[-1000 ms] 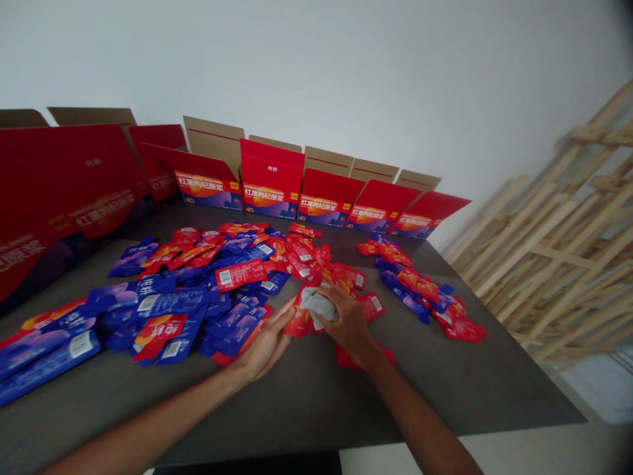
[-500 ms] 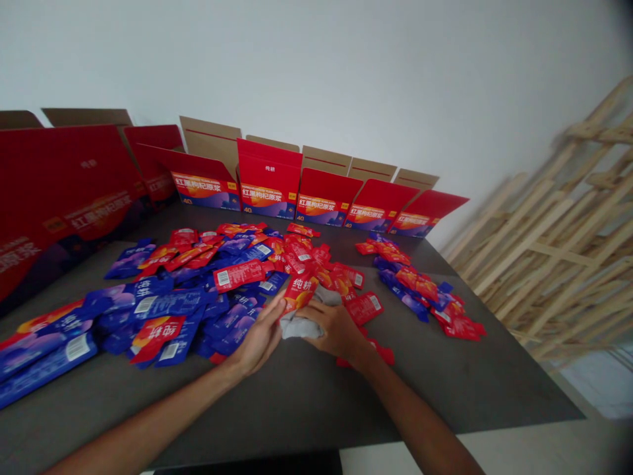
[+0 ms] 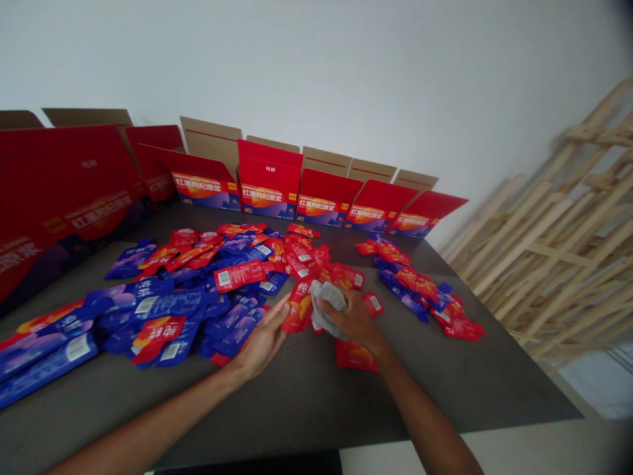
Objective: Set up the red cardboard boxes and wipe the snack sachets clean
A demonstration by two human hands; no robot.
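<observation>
Between the thumb and fingers of my left hand (image 3: 264, 338) is a red pouch (image 3: 299, 307) with white lettering and an orange print, its front turned towards me. My right hand (image 3: 353, 321) is closed around a crumpled grey cloth (image 3: 328, 307), which lies against the right side of that pouch and covers part of it. Below my right wrist another red pouch (image 3: 355, 356) lies flat on the dark table (image 3: 297, 402). A mixed heap of blue pouches (image 3: 230, 324) and red pouches (image 3: 241, 275) spreads just left of and behind my hands.
Open red cartons (image 3: 270, 178) with raised flaps line the table's back, and a larger red carton (image 3: 64, 191) stands at the left. A smaller row of red and blue pouches (image 3: 420, 284) lies at the right. Wooden racks (image 3: 554, 244) stand beyond the right edge.
The cloth in my right hand has moved from the pouch's lower part up and to its right side. More of the held pouch's front now shows.
</observation>
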